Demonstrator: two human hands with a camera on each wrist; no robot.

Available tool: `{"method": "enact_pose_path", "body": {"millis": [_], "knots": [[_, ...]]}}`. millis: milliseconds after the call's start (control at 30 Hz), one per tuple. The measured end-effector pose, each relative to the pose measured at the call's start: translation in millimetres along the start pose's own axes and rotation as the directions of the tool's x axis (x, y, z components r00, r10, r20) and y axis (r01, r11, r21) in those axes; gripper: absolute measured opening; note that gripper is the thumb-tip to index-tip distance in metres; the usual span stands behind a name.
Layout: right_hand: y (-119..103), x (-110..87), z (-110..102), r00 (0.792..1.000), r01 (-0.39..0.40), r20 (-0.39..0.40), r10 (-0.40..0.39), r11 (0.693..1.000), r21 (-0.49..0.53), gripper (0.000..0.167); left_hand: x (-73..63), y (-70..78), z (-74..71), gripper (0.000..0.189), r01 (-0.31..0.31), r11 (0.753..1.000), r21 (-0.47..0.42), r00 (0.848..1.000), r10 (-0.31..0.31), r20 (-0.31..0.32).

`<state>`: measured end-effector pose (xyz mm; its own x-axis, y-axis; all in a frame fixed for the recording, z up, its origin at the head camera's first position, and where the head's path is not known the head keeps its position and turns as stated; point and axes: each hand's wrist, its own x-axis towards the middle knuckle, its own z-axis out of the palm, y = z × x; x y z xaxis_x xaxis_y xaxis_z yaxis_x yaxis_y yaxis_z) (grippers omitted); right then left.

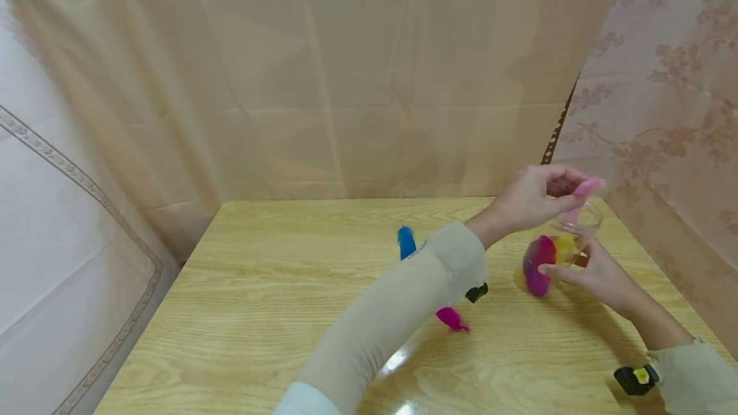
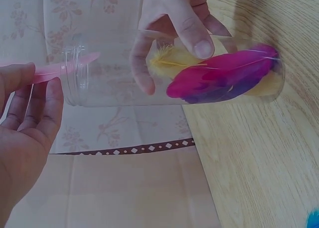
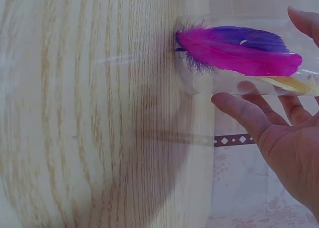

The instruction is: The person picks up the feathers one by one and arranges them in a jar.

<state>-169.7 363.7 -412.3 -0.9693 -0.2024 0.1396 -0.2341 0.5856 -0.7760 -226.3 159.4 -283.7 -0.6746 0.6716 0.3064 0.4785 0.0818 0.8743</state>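
Observation:
My left hand [image 1: 533, 198] pinches a light pink feather [image 1: 588, 187] between thumb and fingers, over the mouth of a clear jar [image 1: 590, 218]. In the left wrist view the feather's tip [image 2: 89, 58] reaches inside the threaded neck [image 2: 77, 91]. Around the jar's side, my right hand [image 1: 602, 274] holds it upright on the table, thumb in front and fingers behind. Inside the jar are a magenta feather [image 2: 209, 73], a purple feather [image 3: 259, 38] and a yellow feather [image 2: 172, 61], lying against the wall in its lower part.
On the wood-grain table [image 1: 259, 287] lie a blue feather [image 1: 406, 242] and another magenta feather [image 1: 451, 319], both partly behind the left sleeve [image 1: 398, 300]. Beige cloth [image 1: 375, 82] hangs behind the table; a flowered cloth [image 1: 680, 146] hangs along the right side, close to the jar.

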Motion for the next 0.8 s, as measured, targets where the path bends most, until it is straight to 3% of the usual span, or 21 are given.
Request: {"method": "enact_pose_path", "body": {"millis": [800], "knots": [[4.5, 0.4, -0.9, 1.000, 0.001, -0.009, -0.001, 1.000, 0.003, 0.083, -0.9, -9.6, 2.9, 0.025, 0.034, 0.998, 0.047, 0.999, -0.033, -0.018]]}}
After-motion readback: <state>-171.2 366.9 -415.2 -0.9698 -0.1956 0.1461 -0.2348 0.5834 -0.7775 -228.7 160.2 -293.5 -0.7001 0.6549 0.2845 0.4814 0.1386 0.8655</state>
